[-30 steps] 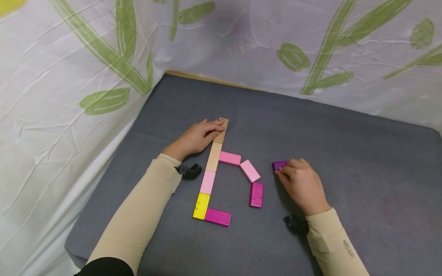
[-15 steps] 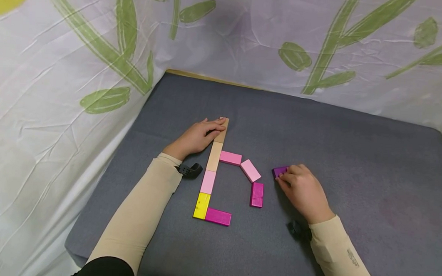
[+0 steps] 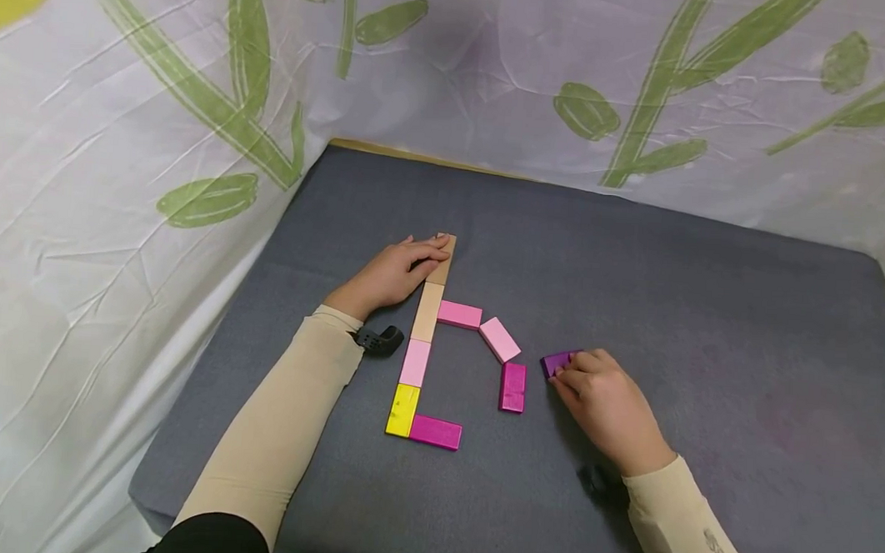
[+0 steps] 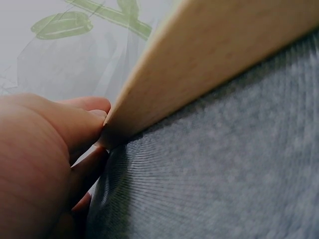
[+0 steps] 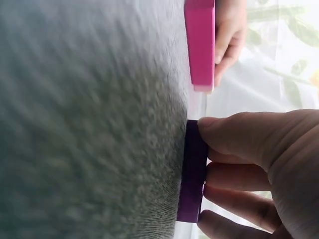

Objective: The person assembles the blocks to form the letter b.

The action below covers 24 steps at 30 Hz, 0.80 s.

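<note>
In the head view my left hand (image 3: 392, 275) rests on the far tan wooden block (image 3: 440, 266), fingers over its end and thumb at its side. The left wrist view shows the thumb and fingers touching the edge of this tan block (image 4: 199, 55). My right hand (image 3: 610, 411) pinches a purple block (image 3: 556, 363) that lies on the cloth; fingers cover its right part. In the right wrist view the thumb and fingers hold the purple block (image 5: 193, 172) from one side. Left of this hand is a magenta block (image 3: 512, 388), apart from the purple one.
A second tan block (image 3: 427, 312), a pink block (image 3: 414, 363) and a yellow block (image 3: 402, 410) continue the column. A magenta block (image 3: 436, 432) joins the yellow one's right. Two pink blocks, one straight (image 3: 460, 314), one slanted (image 3: 500, 340), curve right. Grey cloth (image 3: 746, 368) covers the table.
My right hand has moved toward the near side, drawing the purple block a little nearer and turning it slightly. The left hand and the other blocks stay in place.
</note>
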Each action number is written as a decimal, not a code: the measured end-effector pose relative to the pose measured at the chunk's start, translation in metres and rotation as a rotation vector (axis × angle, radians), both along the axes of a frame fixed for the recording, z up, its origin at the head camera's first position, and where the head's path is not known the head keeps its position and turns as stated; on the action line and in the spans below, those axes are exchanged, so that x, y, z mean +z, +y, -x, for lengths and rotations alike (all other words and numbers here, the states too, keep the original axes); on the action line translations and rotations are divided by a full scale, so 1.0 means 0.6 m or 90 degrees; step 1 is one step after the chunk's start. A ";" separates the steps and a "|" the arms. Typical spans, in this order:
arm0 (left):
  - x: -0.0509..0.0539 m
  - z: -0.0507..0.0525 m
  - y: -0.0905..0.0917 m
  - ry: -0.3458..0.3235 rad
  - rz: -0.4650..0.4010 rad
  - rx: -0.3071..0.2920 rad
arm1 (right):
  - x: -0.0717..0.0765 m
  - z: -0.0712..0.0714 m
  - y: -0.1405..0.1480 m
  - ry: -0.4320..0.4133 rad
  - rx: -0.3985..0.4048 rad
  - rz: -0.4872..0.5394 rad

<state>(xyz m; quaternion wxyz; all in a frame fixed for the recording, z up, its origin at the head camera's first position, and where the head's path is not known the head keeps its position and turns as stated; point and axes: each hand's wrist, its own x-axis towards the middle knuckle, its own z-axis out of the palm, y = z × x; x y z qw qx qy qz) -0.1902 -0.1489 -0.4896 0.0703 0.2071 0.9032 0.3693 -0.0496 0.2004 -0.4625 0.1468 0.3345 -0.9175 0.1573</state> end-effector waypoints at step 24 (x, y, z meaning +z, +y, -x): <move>-0.001 0.002 0.001 -0.007 0.003 0.002 | -0.004 -0.096 0.000 0.035 0.072 0.023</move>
